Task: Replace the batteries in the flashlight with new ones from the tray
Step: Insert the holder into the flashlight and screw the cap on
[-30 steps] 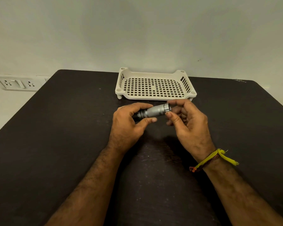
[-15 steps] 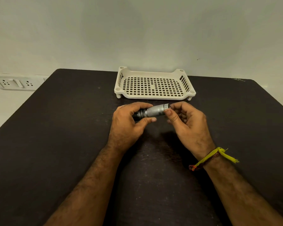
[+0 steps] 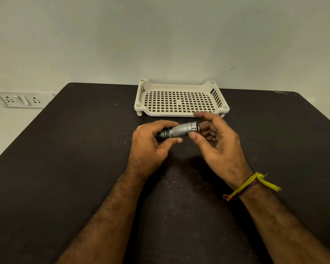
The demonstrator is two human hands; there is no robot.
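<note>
Over the dark table (image 3: 65, 168), just before the white tray (image 3: 170, 114) | I see left hand (image 3: 151, 147) gripping flashlight (image 3: 180, 130), right hand (image 3: 220, 147) pinching its silver end | wall socket (image 3: 21, 100) far left, nothing between.

Right wrist (image 3: 239, 174): yellow thread band (image 3: 249, 185), frayed tail.

dark table (image 3: 65, 168), white perforated tray (image 3: 181, 113) on it

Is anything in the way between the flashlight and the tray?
Nothing visible is. The left hand and right hand hold the flashlight just in front of the tray; only the table surface lies between.
</note>
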